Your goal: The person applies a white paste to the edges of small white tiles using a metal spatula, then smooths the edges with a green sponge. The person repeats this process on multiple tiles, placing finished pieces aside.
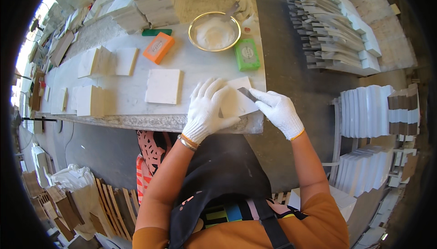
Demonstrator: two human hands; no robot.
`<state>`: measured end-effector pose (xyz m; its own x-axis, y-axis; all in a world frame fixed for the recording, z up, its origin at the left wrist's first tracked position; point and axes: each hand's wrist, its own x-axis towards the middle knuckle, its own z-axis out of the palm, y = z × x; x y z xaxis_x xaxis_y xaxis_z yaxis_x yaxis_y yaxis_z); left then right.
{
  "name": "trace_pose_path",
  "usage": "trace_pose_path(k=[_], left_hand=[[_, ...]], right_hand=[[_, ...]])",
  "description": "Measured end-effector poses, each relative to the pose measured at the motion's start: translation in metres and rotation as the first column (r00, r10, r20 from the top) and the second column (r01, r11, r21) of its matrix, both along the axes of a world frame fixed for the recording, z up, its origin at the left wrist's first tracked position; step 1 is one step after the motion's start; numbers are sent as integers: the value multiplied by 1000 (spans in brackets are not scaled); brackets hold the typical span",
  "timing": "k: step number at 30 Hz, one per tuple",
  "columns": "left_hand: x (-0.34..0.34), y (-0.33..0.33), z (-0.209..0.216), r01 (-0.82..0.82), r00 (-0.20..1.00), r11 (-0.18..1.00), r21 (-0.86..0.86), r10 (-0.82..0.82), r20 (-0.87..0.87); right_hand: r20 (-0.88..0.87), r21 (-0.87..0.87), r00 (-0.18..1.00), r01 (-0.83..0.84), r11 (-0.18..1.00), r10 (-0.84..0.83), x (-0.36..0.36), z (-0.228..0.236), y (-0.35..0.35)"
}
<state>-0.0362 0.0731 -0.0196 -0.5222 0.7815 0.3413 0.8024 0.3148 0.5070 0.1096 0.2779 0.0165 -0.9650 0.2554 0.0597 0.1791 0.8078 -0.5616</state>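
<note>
A white stone tile (235,103) lies turned at an angle near the front right corner of the bench. My left hand (205,109), in a white knit glove, rests on the tile's left side with its fingers outstretched. At the tile's right edge my right hand (278,111), gloved the same way, grips a flat grey scraper blade (246,94). The blade lies over the tile's surface. Part of the tile is hidden under my left hand. Another white tile (163,86) lies to the left, apart from both hands.
Behind the hands stand a gold-rimmed bowl (214,45) of white paste, a green box (247,54) and an orange box (159,48). Stacked tiles (89,101) stand at left on the stone bench (136,120). Racks of slabs (366,111) line the right side beyond the floor.
</note>
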Motion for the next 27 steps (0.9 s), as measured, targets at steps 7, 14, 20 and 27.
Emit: trace_pose_path(k=[7, 14, 20, 27], left_hand=[[5, -1, 4, -7, 998, 987, -162, -3, -59], [75, 20, 18, 424, 903, 886, -187, -430, 10], [95, 15, 25, 680, 720, 731, 56, -681, 134], [11, -26, 14, -93, 996, 990, -103, 93, -6]], right_hand=[[111, -200, 993, -20, 980, 43, 34, 11, 1], [226, -577, 903, 426, 697, -364, 68, 28, 24], [-8, -405, 979, 185, 895, -205, 26, 15, 16], [-65, -96, 998, 4, 995, -10, -18, -5, 12]])
